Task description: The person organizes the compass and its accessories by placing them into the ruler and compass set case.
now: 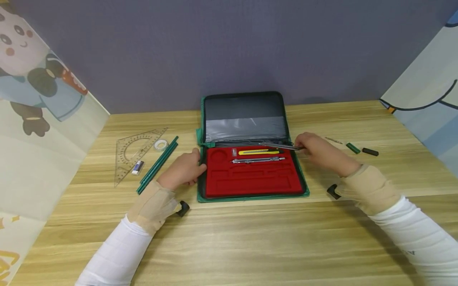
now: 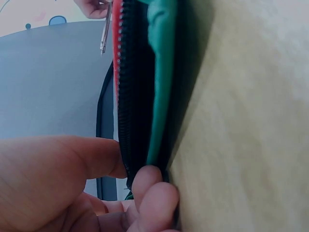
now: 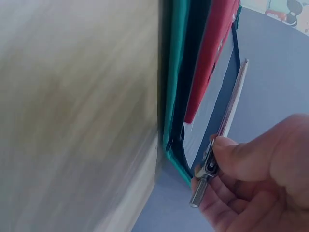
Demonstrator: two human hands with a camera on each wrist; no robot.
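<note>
An unfolded green zip case point(image 1: 253, 197) lies on the table with a red moulded tray point(image 1: 222, 186) in its lower half. The left hand point(image 1: 183, 169) grips the case's left edge, its thumb and fingers around the zipped rim point(image 2: 124, 96). Between thumb and fingers, the right hand point(image 1: 318, 153) pinches a silver metal compass point(image 3: 234, 99), held above the tray's upper right corner. In the tray sit a yellow cutter point(image 1: 254, 152), a second silver compass point(image 1: 257, 160) and a small clear box point(image 1: 234, 152).
Left of the case are a clear triangle ruler point(image 1: 121, 159), a tape roll point(image 1: 160, 145), an eraser point(image 1: 137, 167) and several green pencils point(image 1: 157, 167). At right lie a thin metal piece point(image 1: 334, 140), a green piece point(image 1: 353, 148) and a black piece point(image 1: 370, 151). A grey partition point(image 1: 243, 51) stands behind.
</note>
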